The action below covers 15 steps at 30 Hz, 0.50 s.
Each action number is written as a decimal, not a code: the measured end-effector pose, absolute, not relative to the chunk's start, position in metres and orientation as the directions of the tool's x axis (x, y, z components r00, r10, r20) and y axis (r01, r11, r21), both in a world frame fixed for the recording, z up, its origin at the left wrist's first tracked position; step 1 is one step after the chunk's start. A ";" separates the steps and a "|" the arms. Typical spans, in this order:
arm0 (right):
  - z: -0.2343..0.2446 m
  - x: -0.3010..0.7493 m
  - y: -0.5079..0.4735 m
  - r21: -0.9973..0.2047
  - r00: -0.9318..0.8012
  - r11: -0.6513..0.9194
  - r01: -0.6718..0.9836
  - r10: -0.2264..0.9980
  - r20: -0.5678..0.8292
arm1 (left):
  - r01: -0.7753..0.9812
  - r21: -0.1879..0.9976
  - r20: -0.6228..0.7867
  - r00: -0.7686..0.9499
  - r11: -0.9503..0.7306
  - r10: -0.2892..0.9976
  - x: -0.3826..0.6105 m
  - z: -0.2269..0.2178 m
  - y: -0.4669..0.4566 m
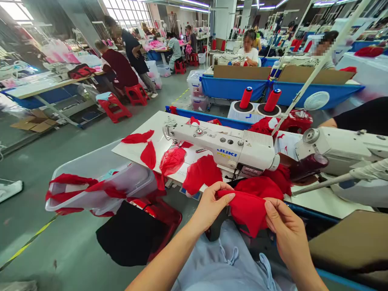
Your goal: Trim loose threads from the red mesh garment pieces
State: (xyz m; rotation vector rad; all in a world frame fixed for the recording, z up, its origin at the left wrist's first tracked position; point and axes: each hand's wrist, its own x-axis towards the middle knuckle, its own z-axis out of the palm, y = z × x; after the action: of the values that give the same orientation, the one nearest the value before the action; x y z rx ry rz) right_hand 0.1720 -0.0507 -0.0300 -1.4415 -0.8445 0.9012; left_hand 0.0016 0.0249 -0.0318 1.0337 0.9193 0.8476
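Over the lap: red fabric piece (247, 208), pinched at its top edge between thumb and fingers of left hand (212, 204) and right hand (285, 230), one at each side, apparently to keep it spread taut. Just beyond, red cut pieces (201, 173) heaped by the Juki sewing machine (230, 149), within reach; farther, two red thread cones (247, 97).

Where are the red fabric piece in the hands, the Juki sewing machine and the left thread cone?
red fabric piece (247, 210): head view, middle of the cloth.
Juki sewing machine (212, 142): head view, white arm near the logo.
left thread cone (246, 98): head view, red body.
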 end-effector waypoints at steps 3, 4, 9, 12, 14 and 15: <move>-0.029 0.175 -0.052 -0.997 0.455 -0.067 -0.038 0.887 -0.077 | -0.149 0.941 -0.229 0.378 0.303 0.897 0.009 -0.030 0.027; -0.029 0.175 -0.053 -0.996 0.456 -0.070 -0.048 0.886 -0.084 | -0.152 0.934 -0.244 0.389 0.323 0.888 0.011 -0.030 0.028; -0.031 0.180 -0.057 -0.990 0.457 -0.112 -0.085 0.879 -0.138 | -0.180 0.864 -0.341 0.477 0.470 0.810 0.018 -0.025 0.025; -0.032 0.182 -0.058 -0.988 0.491 -0.108 -0.114 0.858 -0.150 | -0.196 0.826 -0.368 0.521 0.528 0.770 0.021 -0.020 0.022; -0.031 0.182 -0.058 -0.984 0.500 -0.109 -0.142 0.850 -0.166 | -0.204 0.806 -0.379 0.543 0.556 0.749 0.022 -0.016 0.020; -0.030 0.182 -0.058 -0.982 0.504 -0.111 -0.155 0.846 -0.175 | -0.211 0.798 -0.382 0.546 0.564 0.745 0.022 -0.014 0.019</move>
State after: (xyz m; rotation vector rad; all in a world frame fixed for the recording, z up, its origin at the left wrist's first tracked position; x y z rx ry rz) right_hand 0.1819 -0.0581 -0.0299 -1.4344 -0.6435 0.9548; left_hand 0.0223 0.0193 -0.0139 0.7697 0.7960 0.6385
